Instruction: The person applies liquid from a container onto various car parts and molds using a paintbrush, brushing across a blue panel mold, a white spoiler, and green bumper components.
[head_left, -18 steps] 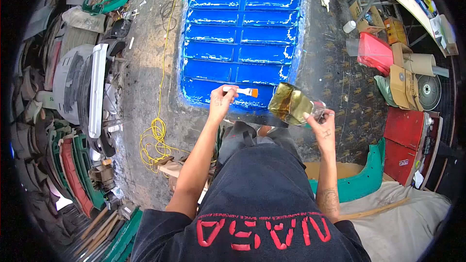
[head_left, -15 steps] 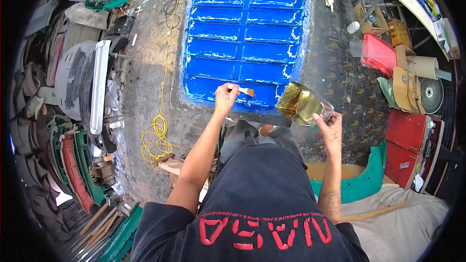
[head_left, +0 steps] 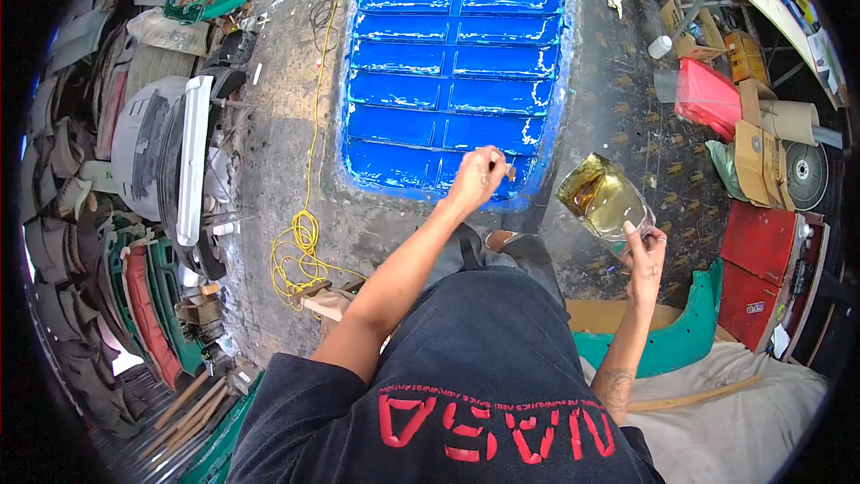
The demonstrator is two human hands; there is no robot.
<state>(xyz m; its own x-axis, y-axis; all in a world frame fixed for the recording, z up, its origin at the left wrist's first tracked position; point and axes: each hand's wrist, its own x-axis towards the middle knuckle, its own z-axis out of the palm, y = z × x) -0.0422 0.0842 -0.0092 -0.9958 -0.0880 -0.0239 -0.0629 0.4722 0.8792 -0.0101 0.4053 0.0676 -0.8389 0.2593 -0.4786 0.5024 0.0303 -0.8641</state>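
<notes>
My left hand (head_left: 477,181) is closed around a small paintbrush (head_left: 511,172), whose tip shows just past my fingers; its handle is mostly hidden. It hovers over the lower right part of a blue ribbed panel (head_left: 394,125) with whitish streaks along its ribs. To the right of the panel, my right hand (head_left: 643,255) grips a clear plastic container (head_left: 614,204) by its near edge. Yellowish-brown see-through liquid sits inside the container, which is tilted. A gap of floor separates the container from the panel.
A yellow cord (head_left: 306,233) lies coiled on the floor at left. Stacked panels and a white strip (head_left: 194,161) line the left side. On the right are a pink-red bin (head_left: 708,94), cardboard boxes (head_left: 757,161), a fan (head_left: 806,175) and a red cabinet (head_left: 757,251). A green part (head_left: 654,350) lies near me.
My left hand has moved right and slightly up with the paintbrush. My right hand has carried the container right, away from the panel's edge. The view has shifted a little.
</notes>
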